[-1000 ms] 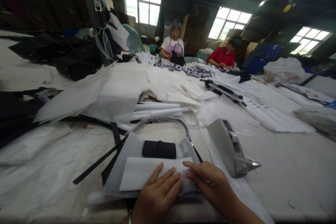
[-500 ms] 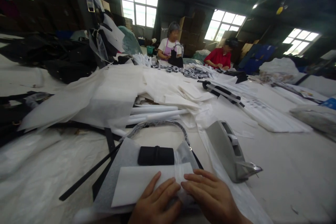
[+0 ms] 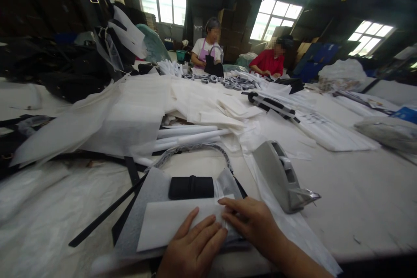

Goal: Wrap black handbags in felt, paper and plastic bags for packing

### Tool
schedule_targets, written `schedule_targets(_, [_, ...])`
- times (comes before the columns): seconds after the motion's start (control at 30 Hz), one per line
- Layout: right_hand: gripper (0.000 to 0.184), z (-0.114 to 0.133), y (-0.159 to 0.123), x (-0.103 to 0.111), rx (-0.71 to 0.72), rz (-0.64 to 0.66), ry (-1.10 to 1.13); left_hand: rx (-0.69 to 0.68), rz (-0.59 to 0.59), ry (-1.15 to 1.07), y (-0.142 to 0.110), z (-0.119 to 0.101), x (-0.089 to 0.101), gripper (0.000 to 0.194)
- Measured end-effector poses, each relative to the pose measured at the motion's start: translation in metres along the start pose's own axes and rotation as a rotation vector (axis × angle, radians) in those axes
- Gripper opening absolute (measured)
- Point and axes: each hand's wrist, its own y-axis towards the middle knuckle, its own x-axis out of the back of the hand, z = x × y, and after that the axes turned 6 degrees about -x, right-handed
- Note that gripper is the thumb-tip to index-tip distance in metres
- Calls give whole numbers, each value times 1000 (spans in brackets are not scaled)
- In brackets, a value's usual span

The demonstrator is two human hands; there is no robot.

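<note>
A handbag lies in front of me, its body covered by translucent sheeting (image 3: 138, 213). Its curved handle (image 3: 195, 147) is wrapped in clear plastic. On the body rest a black flap piece with a narrow band (image 3: 191, 187) and a folded white foam sheet (image 3: 166, 219). My left hand (image 3: 197, 245) lies flat on the foam sheet's lower edge, fingers spread. Beside it, my right hand (image 3: 249, 221) presses stretched fingers on the sheet's right end, over a clear plastic strip (image 3: 220, 190). What lies under the fingers is hidden.
A grey tape dispenser (image 3: 276, 178) stands right of the bag. Beyond are stacked white sheets (image 3: 130, 110), white rolls (image 3: 192, 132) and a black strap piece (image 3: 272, 106). Two people, one in a purple apron (image 3: 205, 50) and one in red (image 3: 270, 63), sit across the table.
My right hand has shifted slightly up and left, its index finger now further over the sheet's upper edge. My left hand stays flat on the foam sheet. The whole view has moved slightly.
</note>
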Motion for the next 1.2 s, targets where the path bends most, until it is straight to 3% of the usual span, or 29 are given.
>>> schedule_targets(0.07, [26,1,2,-1,127,-13,-68,-7,18,-5,1,1,1,29])
schedule_targets(0.13, [32,1,4,-1,146,24,-74,-20,28,-11,1,1,2,30])
schedule_targets(0.37, [53,-2,18,0,-210,229,83,44,42,-7,-1,-4,-2,34])
schedule_targets(0.47, [60,-4,25,3,-268,276,136,54,73,-4,-3,-6,-3,33])
schedule_targets(0.63, [60,-10,31,2,-263,262,150,14,161,55,-2,-5,0,33])
schedule_targets(0.73, [54,-7,33,-5,-258,222,150,-53,265,68,2,-5,4,38])
schedule_targets(0.83, [44,-3,28,-1,-255,146,144,-62,279,84,5,-5,6,40])
schedule_targets(0.93, [31,-10,8,35,-320,-21,122,-66,257,86,7,-4,6,40])
schedule_targets(1.07, [39,-49,-33,115,-627,-398,35,-64,234,70,8,-5,6,37])
schedule_targets(1.13, [40,-73,-45,142,-766,-470,45,-54,220,71,8,-5,6,36])
schedule_targets(1.2, [36,-92,-48,152,-869,-453,127,-60,222,82,6,-5,5,37])
